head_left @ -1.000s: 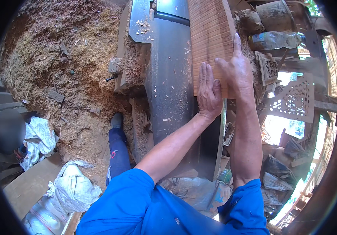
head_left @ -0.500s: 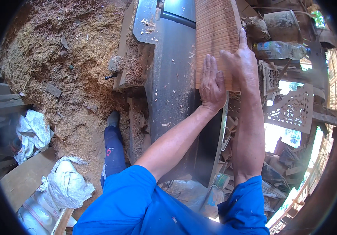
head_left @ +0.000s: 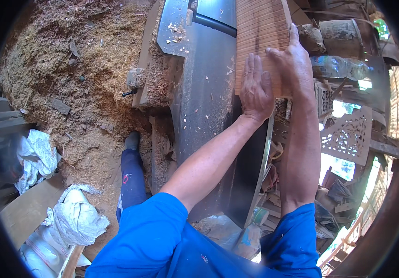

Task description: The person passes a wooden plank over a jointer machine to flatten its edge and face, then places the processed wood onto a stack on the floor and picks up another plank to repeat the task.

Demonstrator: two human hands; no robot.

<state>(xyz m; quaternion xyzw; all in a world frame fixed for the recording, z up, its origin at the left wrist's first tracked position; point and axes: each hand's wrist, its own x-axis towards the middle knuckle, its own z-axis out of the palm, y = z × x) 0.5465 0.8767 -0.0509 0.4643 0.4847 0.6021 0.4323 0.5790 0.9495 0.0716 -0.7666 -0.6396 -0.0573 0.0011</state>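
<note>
Blue fabric sleeves [head_left: 162,231] lie nearest the camera, two bare forearms reaching away from them. Left hand [head_left: 255,90], fingers extended and together, presses palm-down on the near end of one reddish-brown, finely grained wooden board [head_left: 260,32]. Right hand [head_left: 292,60] lies just beside it, flat along the board's right edge, thumb stretched forward; neither hand curls around the wood. Board rests flat on the smooth grey metal tabletop [head_left: 204,92] of a woodworking machine, dotted with pale chips. Left of the machine, a coarse mound of tan sawdust [head_left: 69,69]; two crumpled white sacks [head_left: 76,217] lie below it. One clear plastic bottle [head_left: 343,68] lies at far right.
</note>
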